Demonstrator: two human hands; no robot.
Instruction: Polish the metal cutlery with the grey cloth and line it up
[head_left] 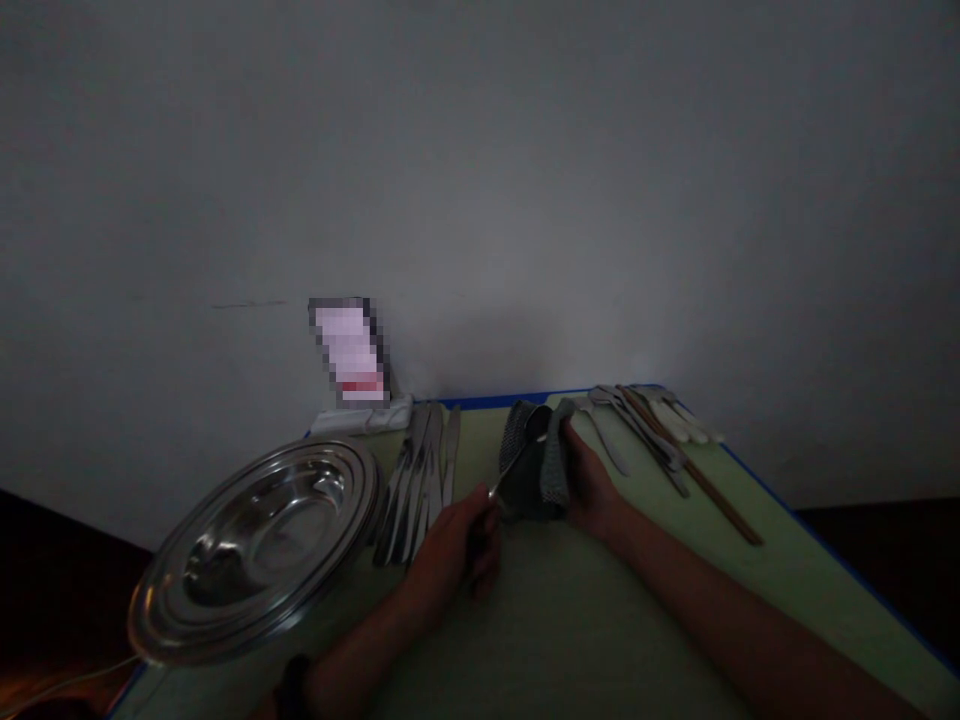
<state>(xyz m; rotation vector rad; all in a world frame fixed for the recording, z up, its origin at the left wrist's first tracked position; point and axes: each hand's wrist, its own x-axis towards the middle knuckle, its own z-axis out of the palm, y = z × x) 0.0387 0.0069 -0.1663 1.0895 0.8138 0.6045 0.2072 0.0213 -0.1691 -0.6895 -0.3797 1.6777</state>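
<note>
My left hand (465, 540) is closed around the handle end of a metal spoon (508, 472), which slants up and away to the right. Its dark, rounded head lies among the folds of a grey patterned cloth (555, 465), partly hidden. That cloth is gripped by my right hand (592, 485), whose fingers are mostly covered behind it. Left of my left hand lies a bunch of table knives (420, 470). Beyond my right hand, forks and spoons (611, 440) and a pair of brown chopsticks (705, 485) rest on the table.
Shiny metal dishes (259, 640), apparently stacked, stand at the left of the pale green table (600, 640). A phone with a blurred screen (351, 345) leans over a white object (360, 416) by the wall. White-handled utensils (675, 420) lie at the back right.
</note>
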